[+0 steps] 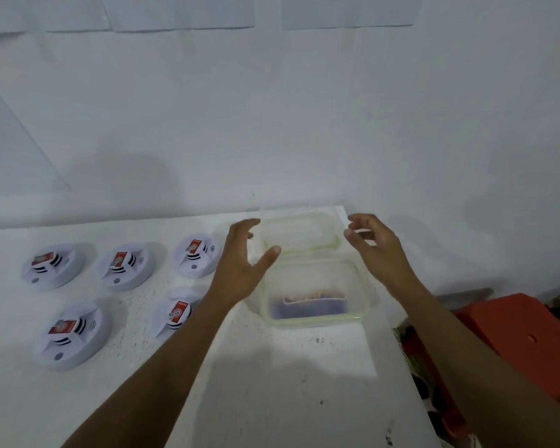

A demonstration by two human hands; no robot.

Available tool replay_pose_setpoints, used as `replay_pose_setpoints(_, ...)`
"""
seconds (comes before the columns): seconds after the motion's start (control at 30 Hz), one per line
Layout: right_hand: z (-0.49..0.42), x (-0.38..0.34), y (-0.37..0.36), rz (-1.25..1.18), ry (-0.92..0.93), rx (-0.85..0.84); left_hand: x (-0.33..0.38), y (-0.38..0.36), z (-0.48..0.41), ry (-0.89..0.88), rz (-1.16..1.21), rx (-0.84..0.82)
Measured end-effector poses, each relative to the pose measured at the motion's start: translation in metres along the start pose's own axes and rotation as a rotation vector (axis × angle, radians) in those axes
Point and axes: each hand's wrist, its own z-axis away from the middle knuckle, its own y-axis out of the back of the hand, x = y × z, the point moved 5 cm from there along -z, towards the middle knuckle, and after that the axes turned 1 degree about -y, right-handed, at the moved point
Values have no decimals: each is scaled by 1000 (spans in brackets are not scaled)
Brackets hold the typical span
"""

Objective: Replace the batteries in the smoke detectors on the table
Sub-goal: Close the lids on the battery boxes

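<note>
Both forearms reach up from the lower edge across the white desk [272, 383]. Left hand [240, 266]: open, fingers straight, thumb spread toward the near container [317, 322] (clear, green-rimmed, contents dark and blurred). Right hand [377, 247]: open, fingers loosely bent, gripping nothing. The two hands flank the far container [304, 251]; contact cannot be determined. Five smoke detectors [123, 266] lie in two rows on the desk, left of the left forearm. An orange box [524, 334] sits at the right.
</note>
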Motion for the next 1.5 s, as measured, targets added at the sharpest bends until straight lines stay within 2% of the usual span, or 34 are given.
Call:
replay_pose_setpoints(0.13,-41,6,-7,34,-63,-95,-20,-17,-43,95,-51,-172)
replay_pose_setpoints(0.2,-53,10,-11,38,-73,-117,-24,-24,-56,113,-34,-203)
replay_pose_setpoints(0.37,-72,24,-7,-6,-135,-23,-27,-16,-71,101,97,-171)
replay_pose_setpoints(0.6,-81,45,-30,405,-81,-88,-45,26,-64,127,173,-104)
replay_pose_setpoints(0.77,-81,45,-22,382,-132,-50,-52,30,-57,156,136,-99)
replay_pose_setpoints(0.97,-74,29,20,151,-108,100,-50,15,-55,160,157,-121)
replay_pose_setpoints(1.27,-75,-22,91,102,150,455,-41,-10,-57,189,162,-184)
replay_pose_setpoints(1.37,-72,-44,97,53,198,549,-41,-14,-61,192,134,-211)
replay_pose_setpoints(1.5,-61,-63,82,-64,245,586,-33,-10,-62,164,11,-201)
